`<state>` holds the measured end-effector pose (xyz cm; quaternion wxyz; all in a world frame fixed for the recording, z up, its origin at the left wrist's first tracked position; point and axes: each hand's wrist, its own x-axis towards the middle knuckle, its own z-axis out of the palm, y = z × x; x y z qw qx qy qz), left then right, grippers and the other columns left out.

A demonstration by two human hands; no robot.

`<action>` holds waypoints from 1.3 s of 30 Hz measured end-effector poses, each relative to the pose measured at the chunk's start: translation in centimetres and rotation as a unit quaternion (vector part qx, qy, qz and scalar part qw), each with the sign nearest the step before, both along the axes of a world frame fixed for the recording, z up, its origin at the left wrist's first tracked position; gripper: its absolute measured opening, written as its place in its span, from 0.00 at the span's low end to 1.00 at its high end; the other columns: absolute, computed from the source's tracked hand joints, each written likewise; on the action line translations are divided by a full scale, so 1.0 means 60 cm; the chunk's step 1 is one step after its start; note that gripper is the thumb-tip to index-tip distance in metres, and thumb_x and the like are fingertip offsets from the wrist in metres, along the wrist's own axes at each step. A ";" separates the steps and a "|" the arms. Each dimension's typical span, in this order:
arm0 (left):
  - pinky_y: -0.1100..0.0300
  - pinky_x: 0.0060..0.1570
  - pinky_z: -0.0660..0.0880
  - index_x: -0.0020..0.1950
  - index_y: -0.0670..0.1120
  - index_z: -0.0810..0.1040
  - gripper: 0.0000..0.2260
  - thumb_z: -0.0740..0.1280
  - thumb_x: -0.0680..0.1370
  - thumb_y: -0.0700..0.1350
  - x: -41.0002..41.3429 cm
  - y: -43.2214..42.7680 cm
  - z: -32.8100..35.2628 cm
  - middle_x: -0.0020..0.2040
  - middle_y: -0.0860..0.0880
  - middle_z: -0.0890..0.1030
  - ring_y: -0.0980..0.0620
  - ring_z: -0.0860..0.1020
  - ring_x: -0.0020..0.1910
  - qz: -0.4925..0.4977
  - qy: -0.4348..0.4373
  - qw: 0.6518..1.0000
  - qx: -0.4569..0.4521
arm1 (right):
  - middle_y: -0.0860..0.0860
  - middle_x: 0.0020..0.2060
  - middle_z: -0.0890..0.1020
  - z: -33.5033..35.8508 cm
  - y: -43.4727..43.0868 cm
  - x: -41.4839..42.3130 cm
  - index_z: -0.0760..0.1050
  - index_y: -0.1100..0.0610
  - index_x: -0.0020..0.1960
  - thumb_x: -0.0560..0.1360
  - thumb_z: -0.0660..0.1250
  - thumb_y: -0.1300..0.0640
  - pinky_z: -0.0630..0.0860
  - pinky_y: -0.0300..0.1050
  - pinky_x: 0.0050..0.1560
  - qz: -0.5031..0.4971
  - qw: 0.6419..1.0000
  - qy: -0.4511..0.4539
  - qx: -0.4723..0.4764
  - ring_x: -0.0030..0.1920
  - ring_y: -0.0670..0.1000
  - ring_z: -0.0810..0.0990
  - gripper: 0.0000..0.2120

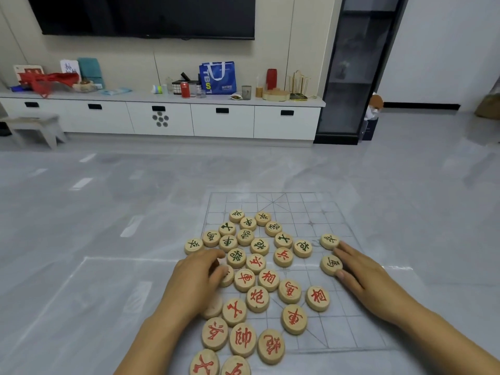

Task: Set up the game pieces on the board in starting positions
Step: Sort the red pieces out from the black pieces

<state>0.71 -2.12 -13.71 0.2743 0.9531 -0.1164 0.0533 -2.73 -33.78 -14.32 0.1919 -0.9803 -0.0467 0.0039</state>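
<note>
The pieces (256, 297) are heaped on the left half of the board (338, 212). Two green discs (329, 241) lie apart to the right, touched by the straight, spread fingers of the right hand (370, 280), the nearer one. The left hand (194, 280) is curled over a half-hidden piece (229, 278); a grip cannot be confirmed. The bare far rows lie ahead.

Left hand (197, 280) lies over jumbled wooden pieces (256, 298) on the clear board (324, 212); right hand (365, 277) touches two green-marked ones
</note>
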 end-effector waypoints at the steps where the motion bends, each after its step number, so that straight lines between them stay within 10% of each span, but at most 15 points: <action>1: 0.58 0.55 0.71 0.62 0.52 0.74 0.14 0.62 0.78 0.50 0.002 -0.002 -0.001 0.57 0.52 0.78 0.52 0.74 0.56 -0.006 0.003 1.000 0.004 | 0.44 0.75 0.55 0.002 0.002 0.008 0.57 0.50 0.74 0.79 0.56 0.48 0.51 0.37 0.72 0.001 1.000 -0.002 0.005 0.74 0.44 0.54 0.25; 7: 0.56 0.65 0.61 0.69 0.54 0.68 0.35 0.43 0.69 0.66 0.004 -0.016 0.003 0.68 0.56 0.70 0.55 0.65 0.67 -0.043 0.037 0.997 0.058 | 0.45 0.74 0.58 0.003 0.040 0.047 0.54 0.47 0.74 0.77 0.60 0.48 0.55 0.35 0.70 0.066 0.997 -0.018 0.023 0.73 0.45 0.58 0.28; 14: 0.56 0.70 0.48 0.75 0.54 0.53 0.28 0.50 0.78 0.63 0.005 -0.039 0.003 0.72 0.55 0.58 0.54 0.53 0.72 -0.043 0.062 0.989 0.127 | 0.44 0.75 0.42 -0.006 0.064 0.108 0.43 0.47 0.75 0.74 0.42 0.43 0.39 0.34 0.70 0.135 0.988 -0.005 -0.069 0.75 0.44 0.42 0.31; 23: 0.58 0.59 0.62 0.65 0.52 0.69 0.16 0.60 0.78 0.53 0.029 -0.030 0.011 0.61 0.52 0.71 0.52 0.68 0.61 0.082 -0.029 0.996 0.029 | 0.46 0.76 0.46 -0.002 0.083 0.163 0.49 0.47 0.75 0.81 0.50 0.48 0.42 0.40 0.73 0.120 0.993 0.014 -0.015 0.76 0.45 0.44 0.24; 28: 0.55 0.58 0.65 0.65 0.49 0.67 0.21 0.64 0.75 0.54 0.032 0.014 0.013 0.61 0.47 0.71 0.47 0.68 0.62 0.204 0.022 0.977 0.050 | 0.40 0.74 0.42 0.030 0.150 0.172 0.47 0.39 0.73 0.64 0.41 0.24 0.38 0.45 0.73 0.213 0.977 -0.021 -0.012 0.75 0.44 0.38 0.41; 39: 0.51 0.62 0.69 0.69 0.52 0.64 0.24 0.67 0.75 0.51 0.030 0.031 0.019 0.66 0.50 0.70 0.49 0.72 0.62 0.149 0.103 0.981 -0.067 | 0.47 0.76 0.42 0.018 0.215 0.258 0.44 0.40 0.74 0.78 0.49 0.39 0.35 0.52 0.74 0.231 0.959 0.034 -0.160 0.75 0.49 0.37 0.27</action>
